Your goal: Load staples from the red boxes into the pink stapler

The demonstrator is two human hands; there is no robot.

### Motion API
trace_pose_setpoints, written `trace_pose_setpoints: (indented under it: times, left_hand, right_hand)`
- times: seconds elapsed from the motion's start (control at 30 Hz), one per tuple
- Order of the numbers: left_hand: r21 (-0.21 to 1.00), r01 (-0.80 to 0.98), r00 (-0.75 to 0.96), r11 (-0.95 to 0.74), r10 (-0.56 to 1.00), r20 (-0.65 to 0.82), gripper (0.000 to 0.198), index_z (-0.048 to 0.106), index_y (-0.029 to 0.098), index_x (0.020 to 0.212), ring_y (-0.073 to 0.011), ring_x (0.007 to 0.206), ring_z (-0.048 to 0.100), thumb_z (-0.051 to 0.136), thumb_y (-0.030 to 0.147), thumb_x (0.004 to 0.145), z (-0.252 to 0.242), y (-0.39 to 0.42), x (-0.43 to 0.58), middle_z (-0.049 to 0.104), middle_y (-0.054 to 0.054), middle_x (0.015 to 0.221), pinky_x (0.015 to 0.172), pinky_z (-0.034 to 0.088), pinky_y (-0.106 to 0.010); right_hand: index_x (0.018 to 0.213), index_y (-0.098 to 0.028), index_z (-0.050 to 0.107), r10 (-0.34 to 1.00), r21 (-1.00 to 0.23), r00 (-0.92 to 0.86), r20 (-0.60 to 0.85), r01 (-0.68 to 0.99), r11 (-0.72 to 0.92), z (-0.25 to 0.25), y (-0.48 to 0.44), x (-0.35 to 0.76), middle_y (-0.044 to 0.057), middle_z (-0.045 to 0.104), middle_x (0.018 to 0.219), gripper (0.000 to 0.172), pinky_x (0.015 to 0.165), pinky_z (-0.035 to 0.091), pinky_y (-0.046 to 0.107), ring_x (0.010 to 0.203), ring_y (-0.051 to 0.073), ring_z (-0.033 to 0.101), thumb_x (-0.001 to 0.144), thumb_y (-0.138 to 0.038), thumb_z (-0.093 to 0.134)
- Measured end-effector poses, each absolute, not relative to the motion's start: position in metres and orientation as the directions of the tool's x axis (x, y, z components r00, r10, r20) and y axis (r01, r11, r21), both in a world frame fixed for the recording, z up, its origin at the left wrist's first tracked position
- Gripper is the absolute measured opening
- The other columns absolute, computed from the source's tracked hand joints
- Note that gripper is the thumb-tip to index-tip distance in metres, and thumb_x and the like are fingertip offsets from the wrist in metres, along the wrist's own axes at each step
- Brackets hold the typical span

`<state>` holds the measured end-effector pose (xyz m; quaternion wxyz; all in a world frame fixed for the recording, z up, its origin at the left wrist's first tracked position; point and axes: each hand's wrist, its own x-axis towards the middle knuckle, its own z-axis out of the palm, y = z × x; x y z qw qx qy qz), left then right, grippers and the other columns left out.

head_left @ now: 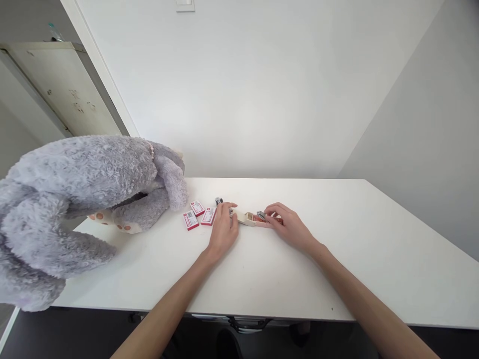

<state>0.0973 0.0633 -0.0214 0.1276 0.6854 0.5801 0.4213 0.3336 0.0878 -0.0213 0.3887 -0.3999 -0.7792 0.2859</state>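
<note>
A cream and orange stapler (254, 219) lies on the white table (359, 249) between my two hands. My right hand (288, 224) rests on its right end with the fingers curled around it. My left hand (223, 227) sits at its left end, fingers closed on a small metal piece (219, 201) that I cannot name. Three small red and white boxes (197, 214) lie just to the left of my left hand.
A large grey plush toy (82, 199) lies across the table's left side and hangs over the edge. White walls close in behind and to the right. A cream cabinet (60, 85) stands at the far left.
</note>
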Motion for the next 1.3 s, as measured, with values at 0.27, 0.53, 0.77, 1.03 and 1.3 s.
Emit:
trace_pose_setpoints:
  times: [0.27,0.53,0.77,1.03,1.3]
  left_hand:
    - [0.678,0.681,-0.054,-0.277,0.904,0.424,0.024,0.053,0.023,0.120,-0.0246,0.119,0.058,0.040,0.019,0.100,-0.0174,0.0629,0.0965,0.053,-0.011,0.128,0.100,0.050,-0.041]
    - [0.590,0.716,-0.049,-0.373,0.817,0.575,0.025,0.051,0.022,0.123,-0.0228,0.121,0.056,0.037,0.016,0.102,-0.0154,0.0644,0.0935,0.051,-0.012,0.130,0.102,0.048,-0.040]
    - [0.593,0.723,-0.057,-0.355,0.824,0.563,0.025,0.051,0.021,0.124,-0.0224,0.123,0.056,0.038,0.016,0.102,-0.0169,0.0648,0.0934,0.050,-0.012,0.133,0.102,0.049,-0.039]
    - [0.596,0.714,-0.058,-0.369,0.816,0.575,0.025,0.052,0.022,0.124,-0.0227,0.122,0.057,0.039,0.017,0.103,-0.0157,0.0640,0.0944,0.051,-0.012,0.132,0.101,0.049,-0.039]
    - [0.589,0.712,-0.052,-0.382,0.808,0.586,0.025,0.052,0.022,0.125,-0.0226,0.123,0.057,0.040,0.017,0.103,-0.0155,0.0638,0.0948,0.052,-0.012,0.132,0.102,0.049,-0.040]
  right_hand:
    - [0.100,-0.028,0.061,0.835,-0.749,-0.398,0.380,0.397,0.530,-0.0193,0.0877,0.3356,0.006,0.066,0.114,0.024,0.080,0.058,0.038,0.092,0.020,0.065,0.105,-0.044,0.043]
    - [0.102,-0.028,0.060,0.822,-0.688,-0.427,0.377,0.465,0.557,-0.0167,0.0850,0.3357,0.005,0.066,0.117,0.020,0.080,0.056,0.037,0.092,0.020,0.067,0.106,-0.039,0.044]
    - [0.105,-0.028,0.059,0.757,-0.536,-0.476,0.448,0.535,0.653,-0.0150,0.0839,0.3356,0.007,0.067,0.116,0.018,0.081,0.055,0.039,0.095,0.023,0.066,0.106,-0.031,0.042]
    - [0.106,-0.027,0.060,0.731,-0.454,-0.495,0.471,0.575,0.681,-0.0150,0.0850,0.3351,0.006,0.067,0.116,0.017,0.085,0.054,0.039,0.097,0.023,0.065,0.106,-0.025,0.043]
    - [0.109,-0.028,0.059,0.728,-0.469,-0.481,0.489,0.559,0.684,-0.0173,0.0851,0.3358,0.006,0.067,0.117,0.017,0.083,0.055,0.039,0.099,0.023,0.065,0.106,-0.026,0.042]
